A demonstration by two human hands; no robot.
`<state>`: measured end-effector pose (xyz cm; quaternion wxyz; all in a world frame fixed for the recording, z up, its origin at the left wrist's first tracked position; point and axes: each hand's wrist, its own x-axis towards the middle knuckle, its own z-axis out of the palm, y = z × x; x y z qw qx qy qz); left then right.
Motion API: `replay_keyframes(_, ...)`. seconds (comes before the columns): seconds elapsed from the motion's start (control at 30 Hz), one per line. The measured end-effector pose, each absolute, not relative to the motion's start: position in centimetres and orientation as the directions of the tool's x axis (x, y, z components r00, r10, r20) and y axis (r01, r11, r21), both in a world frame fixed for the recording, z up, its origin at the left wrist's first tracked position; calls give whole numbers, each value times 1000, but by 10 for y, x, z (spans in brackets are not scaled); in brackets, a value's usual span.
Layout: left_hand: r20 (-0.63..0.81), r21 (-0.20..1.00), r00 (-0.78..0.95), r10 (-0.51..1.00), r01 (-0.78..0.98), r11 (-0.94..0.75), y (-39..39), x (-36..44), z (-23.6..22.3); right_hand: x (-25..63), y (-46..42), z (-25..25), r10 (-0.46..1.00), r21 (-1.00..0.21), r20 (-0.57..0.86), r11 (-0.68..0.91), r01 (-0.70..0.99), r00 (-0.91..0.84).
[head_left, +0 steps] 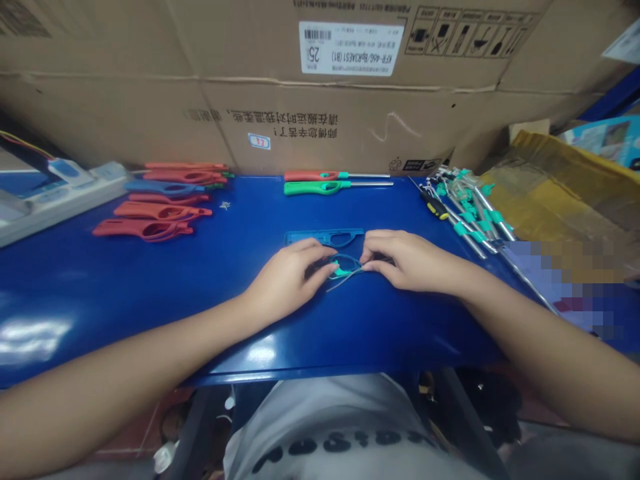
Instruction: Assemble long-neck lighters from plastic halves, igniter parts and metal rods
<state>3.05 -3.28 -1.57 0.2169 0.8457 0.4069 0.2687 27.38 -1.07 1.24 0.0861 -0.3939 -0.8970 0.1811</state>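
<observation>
My left hand [287, 277] is closed around the rear of a blue lighter casing half [351, 257], its thumb beside a green trigger piece [342, 271]. At the casing's front end, my right hand [417, 260] pinches a thin grey wire or tube [344, 281], whose loose end trails toward me. Its fingertips partly hide what they hold. Just beyond both hands lies another blue casing half [320, 237], hollow side up. Two assembled lighters, a red one [307, 176] and a green one [311, 189], rest farther back with their metal tubes pointing right.
Several red and blue casings [143, 229] lie at the left beside a white power strip [65, 200]. On the right are a yellow-black screwdriver [434, 205], several metal tubes with green parts [467, 217] and a yellow-taped carton [555, 200]. A large cardboard box [165, 113] walls off the back.
</observation>
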Motion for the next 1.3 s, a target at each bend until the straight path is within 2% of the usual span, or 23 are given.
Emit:
replay_keyframes(0.23,286,457,620,731,582,-673,-29,25,-16,288,-2,18,716,-505,7,605,615,-698)
replay_keyframes(0.5,294,588,572,766,524,-617,-27,24,-17,293,-2,21,721,-515,-30,583,629,-693)
replay_keyframes(0.67,204,682,544,814,517,-517,-24,22,-14,293,-2,22,723,-513,-49,574,639,-689)
replay_keyframes(0.97,129,710,514,848,549,-441,-24,22,-12,287,-7,22,742,-431,-55,586,686,-668)
replay_keyframes(1.3,95,749,469,878,547,-374,-24,24,-12,285,-10,22,746,-405,-34,599,691,-665)
